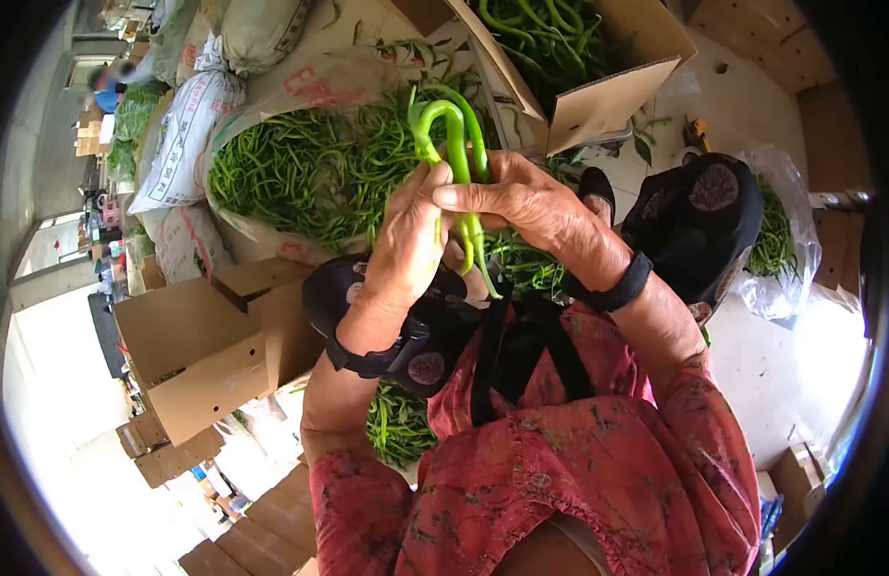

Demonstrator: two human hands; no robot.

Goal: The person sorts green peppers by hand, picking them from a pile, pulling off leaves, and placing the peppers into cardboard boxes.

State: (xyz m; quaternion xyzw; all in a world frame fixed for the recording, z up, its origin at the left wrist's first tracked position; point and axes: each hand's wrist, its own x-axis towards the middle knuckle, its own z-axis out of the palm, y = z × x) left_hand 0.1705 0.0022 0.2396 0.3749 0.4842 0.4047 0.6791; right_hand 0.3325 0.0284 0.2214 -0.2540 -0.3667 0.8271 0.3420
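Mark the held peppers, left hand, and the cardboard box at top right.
held peppers [461, 154]: head view, bent green pod above the fingers.
left hand [406, 245]: head view, back of the hand.
cardboard box [603, 106]: head view, bare front wall.

The left hand [406, 245] and the right hand [535, 206] hold a few long green peppers [456, 144] together, tips curling up. Behind them a big white sack [272, 235] lies open, full of green peppers. A brown box [607, 101] holds more. Another box [200, 350] sits on the floor, left.
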